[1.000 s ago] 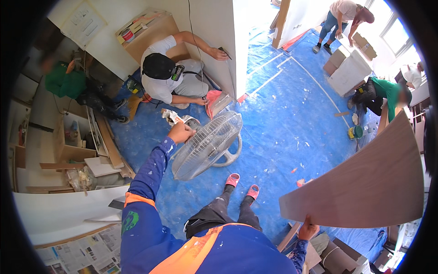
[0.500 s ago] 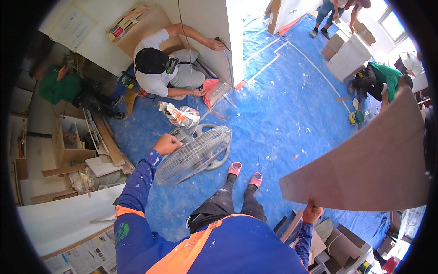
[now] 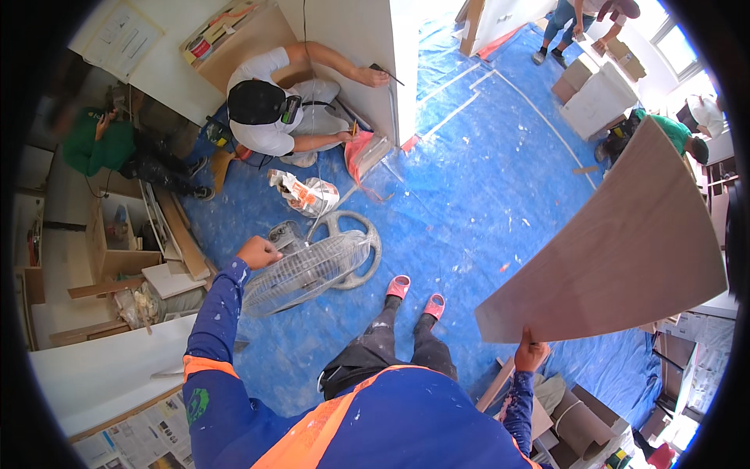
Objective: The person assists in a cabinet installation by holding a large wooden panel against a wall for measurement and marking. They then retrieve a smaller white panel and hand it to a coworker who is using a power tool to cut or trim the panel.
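My right hand (image 3: 531,351) grips the lower edge of a large brown wooden panel (image 3: 609,250), which stands out to the right. The panel is thin and looks curved. On the left, my left hand (image 3: 259,252) is closed on the upper rim of a grey, dusty fan (image 3: 305,270). The fan tilts away from its ring-shaped base (image 3: 373,246) on the floor. Just beyond the fan sits a white and orange bag (image 3: 305,193).
Blue sheeting (image 3: 469,180) covers the floor. A crouching person in white (image 3: 262,102) works at the wall corner. Boards (image 3: 183,234) lie at left; a rolled brown sheet (image 3: 582,422) lies at lower right. Others in green stand left and bend behind the panel; another handles boxes (image 3: 598,98).
My left hand and the fan have shifted left together. The panel has turned a little, its top edge now hiding more of the person in green. The crouching person's lower hand moved slightly.
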`<act>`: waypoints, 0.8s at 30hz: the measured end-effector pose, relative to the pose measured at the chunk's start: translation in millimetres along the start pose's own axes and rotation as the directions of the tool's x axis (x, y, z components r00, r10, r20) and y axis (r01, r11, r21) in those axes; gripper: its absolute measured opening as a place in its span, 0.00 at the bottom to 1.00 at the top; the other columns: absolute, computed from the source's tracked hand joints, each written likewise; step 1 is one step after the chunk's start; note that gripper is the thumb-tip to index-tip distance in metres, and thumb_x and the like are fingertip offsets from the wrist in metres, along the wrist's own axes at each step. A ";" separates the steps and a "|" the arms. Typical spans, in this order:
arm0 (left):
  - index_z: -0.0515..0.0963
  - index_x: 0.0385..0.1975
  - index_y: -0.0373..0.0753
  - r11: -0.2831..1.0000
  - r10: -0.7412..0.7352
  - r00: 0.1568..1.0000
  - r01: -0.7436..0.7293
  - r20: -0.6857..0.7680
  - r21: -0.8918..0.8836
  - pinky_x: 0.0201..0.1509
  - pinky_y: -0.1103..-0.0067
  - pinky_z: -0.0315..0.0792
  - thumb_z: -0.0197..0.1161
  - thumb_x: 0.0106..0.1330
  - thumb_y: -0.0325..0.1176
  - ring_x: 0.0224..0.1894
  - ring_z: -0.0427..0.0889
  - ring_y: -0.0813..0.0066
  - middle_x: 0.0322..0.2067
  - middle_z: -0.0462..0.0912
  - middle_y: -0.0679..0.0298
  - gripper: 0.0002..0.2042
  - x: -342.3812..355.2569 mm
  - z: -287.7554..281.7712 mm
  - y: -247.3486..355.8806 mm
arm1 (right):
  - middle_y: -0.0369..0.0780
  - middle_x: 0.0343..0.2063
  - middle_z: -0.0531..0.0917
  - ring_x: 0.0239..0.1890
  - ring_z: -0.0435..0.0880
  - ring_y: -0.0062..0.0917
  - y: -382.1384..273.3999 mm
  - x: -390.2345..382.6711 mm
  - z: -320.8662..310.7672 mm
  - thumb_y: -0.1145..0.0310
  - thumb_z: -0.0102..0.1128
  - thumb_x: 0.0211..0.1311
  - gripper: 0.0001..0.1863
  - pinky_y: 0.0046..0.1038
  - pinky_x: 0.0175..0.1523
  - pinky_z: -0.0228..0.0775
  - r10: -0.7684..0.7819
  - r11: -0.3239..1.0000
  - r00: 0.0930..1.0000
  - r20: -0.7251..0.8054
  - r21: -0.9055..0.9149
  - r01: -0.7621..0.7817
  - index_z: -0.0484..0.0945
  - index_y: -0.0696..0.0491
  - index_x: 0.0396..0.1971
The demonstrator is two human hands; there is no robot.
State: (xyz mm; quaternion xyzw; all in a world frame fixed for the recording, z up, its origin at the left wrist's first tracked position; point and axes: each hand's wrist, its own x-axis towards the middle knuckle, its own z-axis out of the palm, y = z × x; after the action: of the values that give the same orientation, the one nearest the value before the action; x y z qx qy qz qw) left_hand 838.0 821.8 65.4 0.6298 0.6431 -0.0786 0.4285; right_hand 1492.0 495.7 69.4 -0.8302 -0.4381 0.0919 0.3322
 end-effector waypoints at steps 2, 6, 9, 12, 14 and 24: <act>0.86 0.23 0.35 0.999 -0.012 1.000 0.013 -0.009 0.044 0.28 0.75 0.71 0.71 0.61 0.41 0.21 0.77 0.78 0.18 0.83 0.65 0.14 -2.2 -2.7 -10.1 | 0.46 0.24 0.84 0.26 0.84 0.35 -0.1 4.5 2.6 0.70 0.65 0.65 0.07 0.32 0.34 0.72 -0.012 1.000 1.000 -0.017 0.023 0.012 0.83 0.58 0.33; 0.87 0.24 0.37 0.999 -0.032 0.999 0.032 0.000 0.023 0.30 0.74 0.72 0.72 0.61 0.41 0.23 0.79 0.78 0.19 0.84 0.65 0.13 -3.6 -5.9 -10.1 | 0.46 0.25 0.85 0.28 0.85 0.31 14.3 11.4 3.7 0.67 0.66 0.65 0.09 0.32 0.35 0.72 -0.037 0.999 0.999 -0.016 0.026 0.037 0.82 0.58 0.34; 0.87 0.24 0.37 0.998 -0.067 0.998 0.066 0.006 0.016 0.31 0.75 0.73 0.72 0.60 0.42 0.23 0.79 0.78 0.20 0.84 0.65 0.13 0.5 -2.0 -7.9 | 0.46 0.24 0.84 0.25 0.83 0.34 17.9 17.5 0.6 0.69 0.66 0.64 0.07 0.31 0.35 0.72 -0.027 0.996 1.000 -0.014 0.088 0.028 0.83 0.58 0.34; 0.87 0.26 0.37 0.990 -0.137 0.990 0.138 0.019 -0.010 0.32 0.75 0.73 0.73 0.60 0.42 0.24 0.79 0.79 0.21 0.85 0.66 0.13 2.6 -8.5 -15.1 | 0.46 0.25 0.84 0.26 0.84 0.34 29.3 26.7 -4.6 0.68 0.66 0.64 0.08 0.31 0.36 0.73 -0.020 0.993 0.999 0.026 0.115 0.017 0.83 0.58 0.34; 0.88 0.26 0.38 0.983 -0.178 0.984 0.178 0.000 -0.034 0.33 0.76 0.74 0.74 0.59 0.42 0.24 0.79 0.79 0.22 0.85 0.65 0.12 0.9 -11.2 -14.8 | 0.46 0.25 0.85 0.26 0.84 0.34 39.0 33.5 -7.8 0.68 0.66 0.64 0.08 0.31 0.36 0.73 -0.040 0.995 0.998 0.045 0.090 0.035 0.83 0.58 0.34; 0.89 0.30 0.38 0.956 -0.291 0.954 0.294 -0.073 0.022 0.38 0.76 0.77 0.77 0.55 0.42 0.29 0.84 0.75 0.27 0.89 0.62 0.13 10.5 -7.7 -18.4 | 0.48 0.25 0.84 0.29 0.86 0.42 68.1 66.1 -25.6 0.64 0.65 0.65 0.10 0.34 0.35 0.74 -0.135 0.990 0.983 0.128 0.060 0.128 0.83 0.56 0.34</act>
State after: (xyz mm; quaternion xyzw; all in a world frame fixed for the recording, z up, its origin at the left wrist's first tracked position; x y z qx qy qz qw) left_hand 820.1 830.9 55.2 0.5369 0.7423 -0.1297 0.3793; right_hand 1588.3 508.9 55.0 -0.7828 -0.5104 0.1357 0.3291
